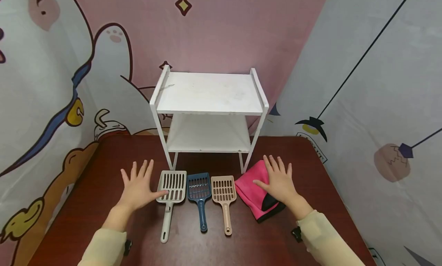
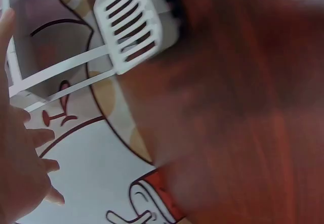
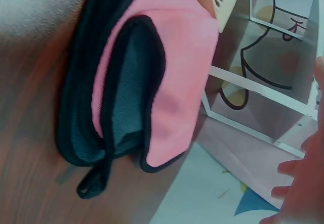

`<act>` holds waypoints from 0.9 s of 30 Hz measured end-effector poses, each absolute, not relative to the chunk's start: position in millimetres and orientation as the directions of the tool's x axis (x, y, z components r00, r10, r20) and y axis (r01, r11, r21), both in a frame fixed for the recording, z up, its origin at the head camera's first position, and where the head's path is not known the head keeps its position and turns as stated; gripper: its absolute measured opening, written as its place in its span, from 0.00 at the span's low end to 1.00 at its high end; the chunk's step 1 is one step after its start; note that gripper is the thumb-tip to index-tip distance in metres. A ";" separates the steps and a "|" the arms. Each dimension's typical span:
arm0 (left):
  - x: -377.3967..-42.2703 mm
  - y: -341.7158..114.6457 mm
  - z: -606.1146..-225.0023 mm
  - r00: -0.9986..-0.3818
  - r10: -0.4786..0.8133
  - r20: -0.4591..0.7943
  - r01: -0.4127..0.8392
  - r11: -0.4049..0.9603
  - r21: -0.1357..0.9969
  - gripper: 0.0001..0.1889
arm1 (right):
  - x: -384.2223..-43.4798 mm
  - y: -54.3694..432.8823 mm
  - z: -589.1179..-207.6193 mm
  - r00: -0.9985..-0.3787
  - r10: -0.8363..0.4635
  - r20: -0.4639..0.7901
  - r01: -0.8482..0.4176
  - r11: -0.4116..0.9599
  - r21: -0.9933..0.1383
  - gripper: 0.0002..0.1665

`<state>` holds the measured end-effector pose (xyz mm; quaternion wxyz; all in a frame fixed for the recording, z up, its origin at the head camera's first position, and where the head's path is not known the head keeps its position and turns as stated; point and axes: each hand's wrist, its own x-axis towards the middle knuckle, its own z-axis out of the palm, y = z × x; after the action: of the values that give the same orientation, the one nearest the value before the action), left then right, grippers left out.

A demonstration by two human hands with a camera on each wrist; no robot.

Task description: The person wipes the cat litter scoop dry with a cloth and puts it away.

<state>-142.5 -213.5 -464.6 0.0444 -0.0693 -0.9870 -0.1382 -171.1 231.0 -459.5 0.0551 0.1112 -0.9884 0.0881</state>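
Observation:
Three slotted litter scoops lie in a row on the table: an off-white one (image 1: pixel 168 216), a blue one (image 1: pixel 202 216) and a beige one (image 1: pixel 226 218). To their right is a folded pink cloth item (image 1: pixel 246 189) with black edging and a loop, seen close in the right wrist view. My left hand (image 1: pixel 136 189) is spread wide beside the off-white scoop, its thumb overlapping the scoop's head in the head view. Over the pink item my right hand (image 1: pixel 277 183) is spread too, fingers straight. Neither hand holds anything.
A white two-tier shelf (image 1: pixel 207 93) stands behind the scoops, its bare upper board facing up. The brown table (image 1: pixel 179 250) reaches back to walls covered with cartoon-printed cloth (image 1: pixel 235 32). A dark band sits on each wrist.

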 end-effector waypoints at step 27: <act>-126.5 -216.8 -518.8 -0.999 0.007 -0.034 -0.003 0.960 0.281 0.70 | -162.4 219.3 -504.3 -0.965 -0.244 0.092 -0.255 0.959 -0.128 0.60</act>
<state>-126.5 -216.8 -518.8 -0.0175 -0.0012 -0.9897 -0.1418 -162.4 219.3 -504.3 0.0376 0.1262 -0.9889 0.0695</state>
